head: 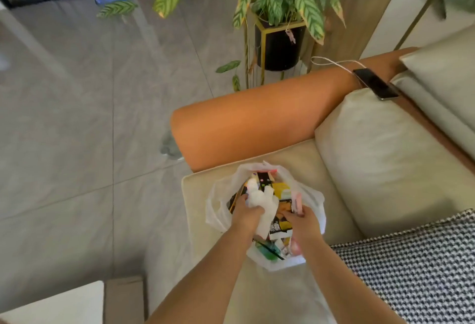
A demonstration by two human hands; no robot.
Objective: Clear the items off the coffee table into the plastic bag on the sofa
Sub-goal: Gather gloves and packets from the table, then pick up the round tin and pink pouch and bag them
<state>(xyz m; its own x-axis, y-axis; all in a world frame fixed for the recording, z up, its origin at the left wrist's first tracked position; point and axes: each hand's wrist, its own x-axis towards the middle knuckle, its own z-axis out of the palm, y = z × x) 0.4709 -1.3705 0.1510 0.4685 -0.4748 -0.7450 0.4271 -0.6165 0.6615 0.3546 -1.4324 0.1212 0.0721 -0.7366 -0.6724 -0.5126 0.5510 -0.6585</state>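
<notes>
A white plastic bag (216, 203) stands open on the cream sofa seat (295, 164), filled with several packets, among them a yellow and black one (281, 217). Both my hands are inside the bag's mouth. My left hand (246, 212) grips a crumpled white tissue (262, 200) over the packets. My right hand (302, 221) holds a slim pale pink stick-shaped item (298, 201) at the bag's right side. A green item (267, 249) shows low in the bag between my forearms.
The orange sofa arm (257, 123) runs behind the bag, with a phone (375, 83) and its cable on it. A houndstooth cushion (416, 267) lies at the right. A potted plant (280, 41) stands behind the sofa. A pale table corner (51, 305) sits bottom left on the grey tiled floor.
</notes>
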